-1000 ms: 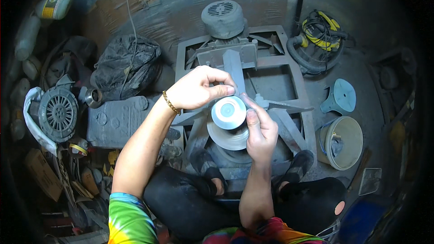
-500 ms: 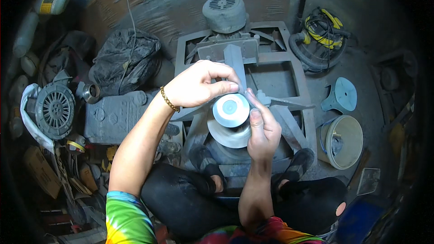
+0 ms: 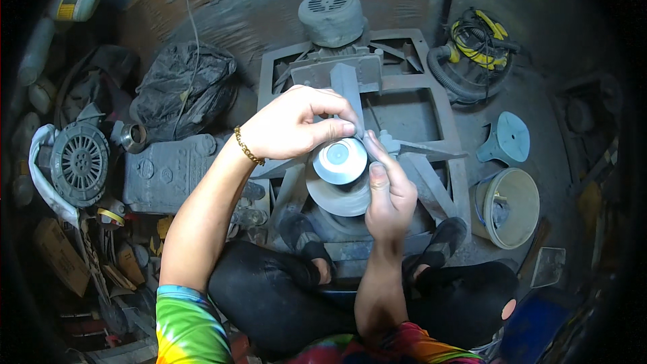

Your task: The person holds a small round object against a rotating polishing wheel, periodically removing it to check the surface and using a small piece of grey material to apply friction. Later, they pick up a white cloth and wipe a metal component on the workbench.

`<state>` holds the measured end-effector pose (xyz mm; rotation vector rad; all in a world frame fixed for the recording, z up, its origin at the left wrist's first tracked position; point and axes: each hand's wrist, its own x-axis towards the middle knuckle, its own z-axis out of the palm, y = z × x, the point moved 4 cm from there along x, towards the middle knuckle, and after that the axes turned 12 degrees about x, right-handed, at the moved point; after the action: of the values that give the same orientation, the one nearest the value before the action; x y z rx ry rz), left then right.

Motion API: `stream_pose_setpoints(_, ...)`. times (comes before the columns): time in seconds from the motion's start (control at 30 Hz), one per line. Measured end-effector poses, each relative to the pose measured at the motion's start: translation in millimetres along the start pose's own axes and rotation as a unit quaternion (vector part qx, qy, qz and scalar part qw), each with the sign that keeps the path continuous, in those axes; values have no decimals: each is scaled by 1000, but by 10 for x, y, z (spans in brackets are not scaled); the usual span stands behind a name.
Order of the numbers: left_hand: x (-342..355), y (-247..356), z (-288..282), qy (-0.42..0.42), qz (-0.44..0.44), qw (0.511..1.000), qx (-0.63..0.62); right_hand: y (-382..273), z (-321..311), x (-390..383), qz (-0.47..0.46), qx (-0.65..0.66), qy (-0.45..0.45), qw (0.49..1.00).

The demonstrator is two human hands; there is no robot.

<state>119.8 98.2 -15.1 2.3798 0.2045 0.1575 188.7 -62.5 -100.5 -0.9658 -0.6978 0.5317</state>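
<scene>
Pale round disc (image 3: 339, 159) seen above a wider grey wheel (image 3: 325, 197), left hand (image 3: 300, 123) pinched narrow just beyond the disc, right hand (image 3: 390, 203) half-curled at the disc's right, whether anything is gripped by the 2 cannot be told, slotted motor (image 3: 331, 19) placed beyond the disc

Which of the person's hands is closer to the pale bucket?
The right. The right hand is left of the bucket, with open space between them; the left hand is farther left and higher in the picture, beyond the right hand.
</scene>
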Motion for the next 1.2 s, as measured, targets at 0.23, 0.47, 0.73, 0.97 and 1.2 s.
stream_pose_setpoints(0.23, -5, -72, 23, 20, -9, 1000, -21, 89, 2, -15, -16, 5, 33, 999)
stream_pose_setpoints(0.47, 12, -91, 34, -37, -83, 996, -16, 80, -26, -21, -33, -35, 23, 999)
stream_pose_setpoints(0.73, 2, -146, 43, -40, -83, 996, -11, 88, -3, -23, -36, -31, 25, 999)
stream_pose_setpoints(0.97, -4, -117, 55, -28, -57, 998, -6, 130, 9, -57, -35, -19, 51, 998)
stream_pose_setpoints(1.2, -19, -33, 5, -17, -41, 999, -30, 51, 40, -43, -30, -19, 45, 998)
